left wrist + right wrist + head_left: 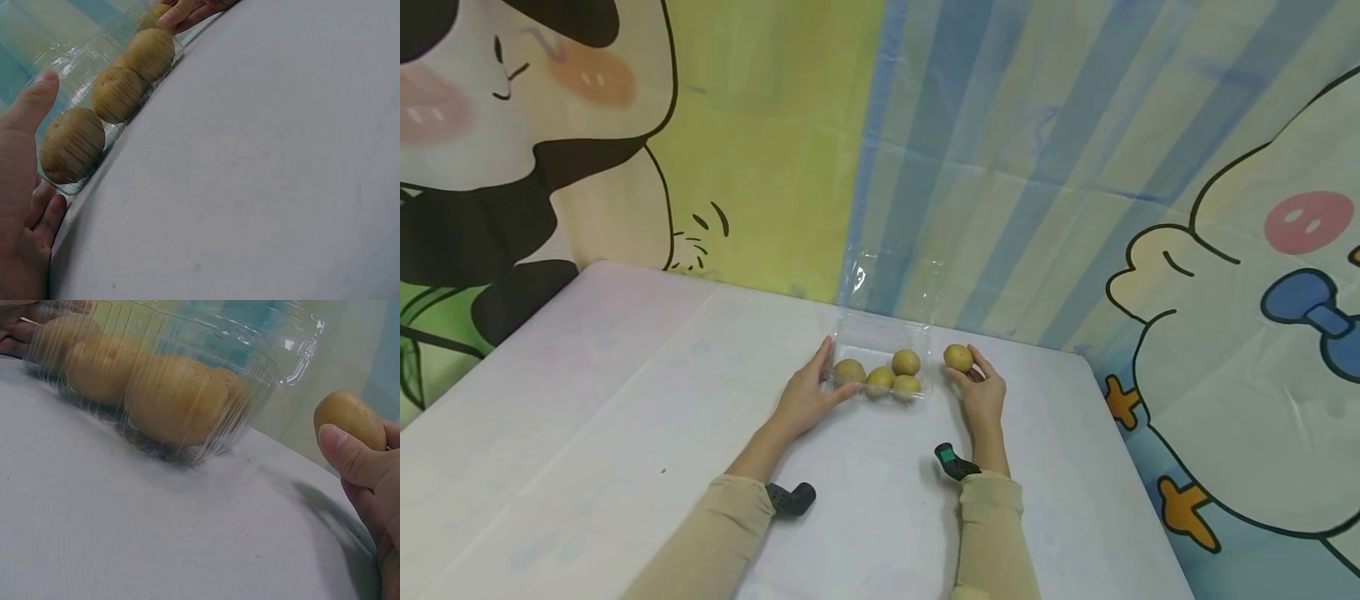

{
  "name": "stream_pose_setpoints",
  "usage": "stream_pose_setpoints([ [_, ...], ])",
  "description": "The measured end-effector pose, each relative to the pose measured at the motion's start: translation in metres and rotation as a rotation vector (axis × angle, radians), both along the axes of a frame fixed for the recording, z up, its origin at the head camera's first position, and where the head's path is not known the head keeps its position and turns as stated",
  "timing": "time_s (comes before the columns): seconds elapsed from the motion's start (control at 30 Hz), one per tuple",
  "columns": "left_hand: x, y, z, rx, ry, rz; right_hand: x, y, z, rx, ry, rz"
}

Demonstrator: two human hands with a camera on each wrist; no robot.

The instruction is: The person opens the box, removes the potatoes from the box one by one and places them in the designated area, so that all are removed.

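A clear plastic clamshell box (880, 333) stands on the table with its lid (891, 279) raised at the back. Several potatoes lie inside, among them a front right potato (177, 400) and a left potato (72, 145). My left hand (808, 392) grips the box by its left end, thumb over the front corner and fingers along the side. Just right of the box, my right hand (983, 392) pinches another potato (958, 357) between thumb and fingers, held above the table, its shadow below in the right wrist view.
The white-covered table (647, 433) ends close behind the box, where a printed cloth backdrop (970, 167) hangs. Each wrist wears a black device, one a left wrist device (792, 500) and the other a right wrist device (955, 461).
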State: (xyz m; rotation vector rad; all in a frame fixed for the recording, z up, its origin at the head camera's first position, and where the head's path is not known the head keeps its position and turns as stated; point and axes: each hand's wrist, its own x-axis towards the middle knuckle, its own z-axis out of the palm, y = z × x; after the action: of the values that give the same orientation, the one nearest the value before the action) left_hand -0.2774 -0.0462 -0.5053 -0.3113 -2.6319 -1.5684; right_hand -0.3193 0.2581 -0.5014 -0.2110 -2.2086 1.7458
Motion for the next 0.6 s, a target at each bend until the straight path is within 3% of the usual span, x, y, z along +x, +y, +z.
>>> stream_pose_setpoints([
  [0.3,-0.0004,0.0006,0.0000,-0.005,0.006,-0.001,-0.0019,-0.0017,0.0026,-0.010,0.010,-0.010],
  [0.6,-0.0007,0.0004,-0.0011,-0.007,0.007,0.005,-0.0041,-0.0048,0.0076,-0.058,0.037,-0.069],
])
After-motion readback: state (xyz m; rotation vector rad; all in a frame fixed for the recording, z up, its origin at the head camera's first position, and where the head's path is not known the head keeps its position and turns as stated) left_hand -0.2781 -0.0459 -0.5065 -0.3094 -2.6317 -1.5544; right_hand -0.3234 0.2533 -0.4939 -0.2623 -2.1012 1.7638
